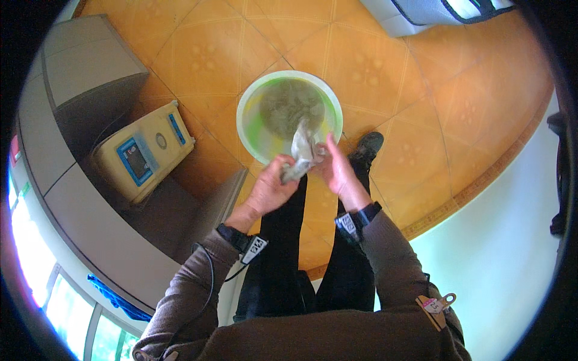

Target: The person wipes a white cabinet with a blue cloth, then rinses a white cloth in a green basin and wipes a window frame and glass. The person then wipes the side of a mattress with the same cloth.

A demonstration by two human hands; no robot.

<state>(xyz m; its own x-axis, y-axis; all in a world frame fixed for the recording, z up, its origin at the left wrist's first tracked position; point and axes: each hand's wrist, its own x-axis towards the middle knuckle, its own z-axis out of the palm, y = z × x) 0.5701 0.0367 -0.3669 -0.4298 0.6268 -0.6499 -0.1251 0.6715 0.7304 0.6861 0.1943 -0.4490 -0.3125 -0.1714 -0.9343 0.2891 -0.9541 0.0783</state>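
A wet, greyish-white cloth (303, 144) is bunched up above the near rim of a round basin (244, 129). The basin is white-rimmed with green and yellow inside, and murky grey water lies in it. My left hand (274, 185) is closed round the lower left end of the cloth. At the cloth's right side is my right hand (338, 169), its fingers curled against the fabric and its thumb standing up apart. Some blur softens the fingers and the cloth's upper tip.
Orange tiled floor (373, 66) surrounds the basin. Left of it, a cream-coloured appliance (144, 153) with blue panels stands in the opening of a grey desk (108, 222). A grey-white bag-like item (415, 15) lies at the far right. My shoe (368, 147) is close to the basin's right.
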